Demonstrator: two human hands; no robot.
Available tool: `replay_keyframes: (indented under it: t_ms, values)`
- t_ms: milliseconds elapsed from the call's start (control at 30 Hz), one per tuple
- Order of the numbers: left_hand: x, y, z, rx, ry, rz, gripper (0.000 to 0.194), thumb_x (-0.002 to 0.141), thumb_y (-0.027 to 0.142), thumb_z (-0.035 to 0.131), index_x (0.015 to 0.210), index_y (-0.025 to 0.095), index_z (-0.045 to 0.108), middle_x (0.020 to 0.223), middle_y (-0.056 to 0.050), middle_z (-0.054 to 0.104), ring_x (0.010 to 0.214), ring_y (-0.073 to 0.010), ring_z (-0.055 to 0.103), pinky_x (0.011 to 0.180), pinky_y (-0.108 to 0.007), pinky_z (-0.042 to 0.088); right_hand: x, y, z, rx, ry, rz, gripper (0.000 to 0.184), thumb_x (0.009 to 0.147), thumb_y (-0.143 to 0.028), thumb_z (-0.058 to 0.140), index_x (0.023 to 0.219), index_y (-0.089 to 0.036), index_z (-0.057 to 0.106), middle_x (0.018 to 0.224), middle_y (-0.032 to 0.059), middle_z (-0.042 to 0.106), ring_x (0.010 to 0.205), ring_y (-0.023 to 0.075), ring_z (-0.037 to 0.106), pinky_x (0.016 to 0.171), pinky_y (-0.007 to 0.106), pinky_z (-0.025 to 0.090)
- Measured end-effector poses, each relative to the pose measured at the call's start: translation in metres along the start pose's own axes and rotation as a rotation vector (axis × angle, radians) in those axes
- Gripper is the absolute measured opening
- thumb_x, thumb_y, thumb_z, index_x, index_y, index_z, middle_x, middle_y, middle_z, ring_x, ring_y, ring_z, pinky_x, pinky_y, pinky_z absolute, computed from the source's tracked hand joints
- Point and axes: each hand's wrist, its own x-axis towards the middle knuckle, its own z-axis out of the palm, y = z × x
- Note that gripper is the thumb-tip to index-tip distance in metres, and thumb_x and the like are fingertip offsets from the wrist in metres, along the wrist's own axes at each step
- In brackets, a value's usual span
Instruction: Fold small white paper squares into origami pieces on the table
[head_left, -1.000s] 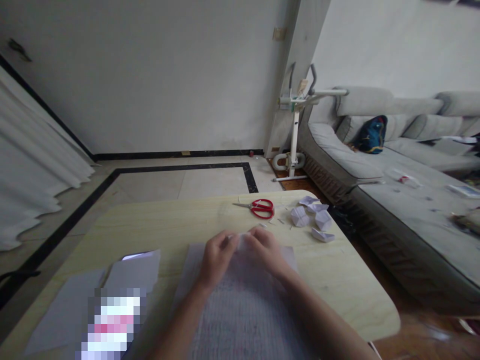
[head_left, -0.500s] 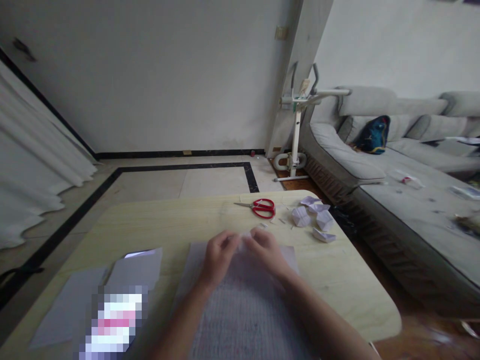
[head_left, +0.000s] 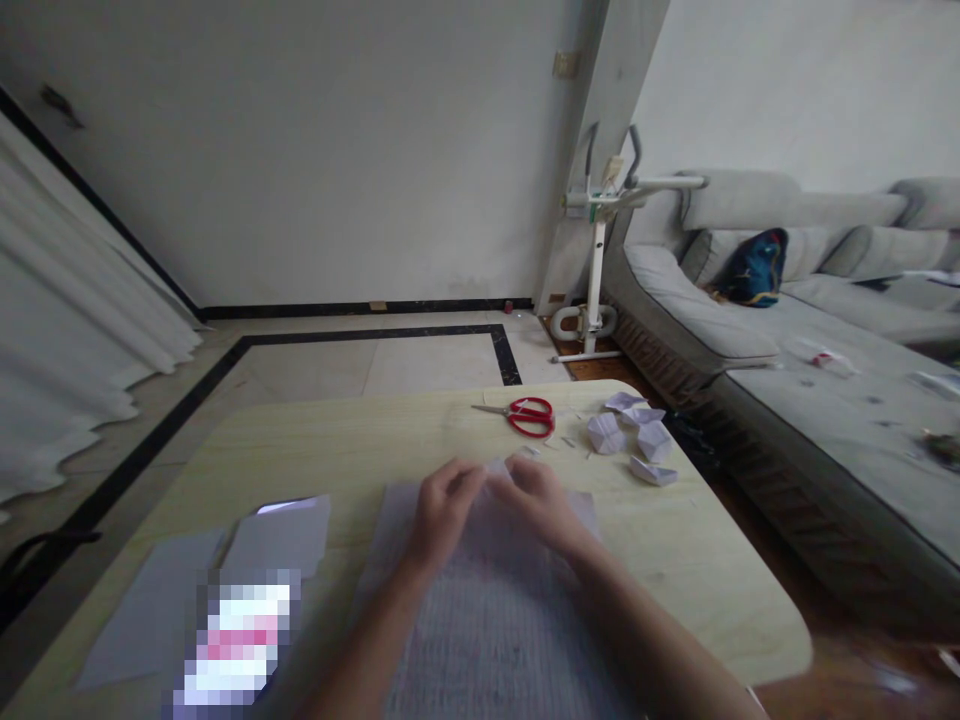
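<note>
Close together above a large written sheet of paper (head_left: 480, 630), my left hand (head_left: 448, 505) and my right hand (head_left: 536, 500) pinch a small piece of white paper (head_left: 496, 467) between their fingertips. Most of that piece is hidden by the fingers, so its exact shape cannot be made out. Just beyond the hands lie red-handled scissors (head_left: 527, 416), blades pointing left. To the right of them sit several folded paper pieces (head_left: 606, 434) in a loose cluster. Small paper scraps (head_left: 568, 441) are scattered between the scissors and the cluster.
On the left of the wooden table (head_left: 315, 450) are white paper sheets (head_left: 146, 610) and a blurred-out lit screen (head_left: 240, 640). Past the table stands white exercise equipment (head_left: 594, 270). A grey sofa (head_left: 840, 430) with a blue bag (head_left: 757, 268) fills the right side.
The whole view has shifted slightly, so everything appears a little farther right. Both hands keep their pinch on the small paper, with hardly any movement.
</note>
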Motion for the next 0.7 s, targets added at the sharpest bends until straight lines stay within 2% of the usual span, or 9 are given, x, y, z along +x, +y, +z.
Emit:
replay_keyframes:
  t_ms: [167, 300, 467, 700]
  values:
    - [0.0, 0.003, 0.002, -0.025, 0.065, -0.039, 0.023, 0.08, 0.035, 0.061, 0.069, 0.016, 0.066, 0.066, 0.001, 0.059, 0.062, -0.0145, 0.05, 0.058, -0.023, 0.038, -0.001, -0.008, 0.002, 0.102, -0.058, 0.045, 0.041, 0.086, -0.055, 0.056, 0.073, -0.017, 0.058, 0.065, -0.0007, 0.052, 0.06, 0.0132, 0.047, 0.052, 0.024, 0.036]
    - [-0.001, 0.001, 0.003, -0.046, 0.074, -0.068, 0.024, 0.079, 0.037, 0.063, 0.067, 0.016, 0.065, 0.06, 0.003, 0.056, 0.057, -0.0135, 0.049, 0.054, -0.022, 0.038, -0.001, -0.01, 0.002, 0.136, -0.058, 0.071, 0.042, 0.085, -0.056, 0.058, 0.073, -0.016, 0.059, 0.064, -0.0003, 0.052, 0.061, 0.0137, 0.048, 0.051, 0.023, 0.037]
    - [0.0, -0.002, 0.004, -0.086, 0.105, -0.086, 0.024, 0.078, 0.038, 0.064, 0.07, 0.016, 0.065, 0.062, 0.002, 0.059, 0.056, -0.013, 0.052, 0.053, -0.022, 0.04, 0.002, -0.002, 0.003, 0.069, -0.005, 0.084, 0.041, 0.084, -0.053, 0.059, 0.065, -0.017, 0.054, 0.06, -0.0017, 0.047, 0.057, 0.0122, 0.044, 0.048, 0.023, 0.032]
    - [0.0, -0.005, 0.005, -0.061, 0.046, -0.038, 0.025, 0.082, 0.039, 0.061, 0.078, 0.015, 0.067, 0.07, 0.0, 0.065, 0.064, -0.0152, 0.058, 0.057, -0.022, 0.045, 0.001, -0.002, 0.002, -0.033, 0.02, 0.035, 0.044, 0.084, -0.055, 0.058, 0.061, -0.019, 0.046, 0.057, -0.0034, 0.042, 0.053, 0.0114, 0.038, 0.047, 0.023, 0.028]
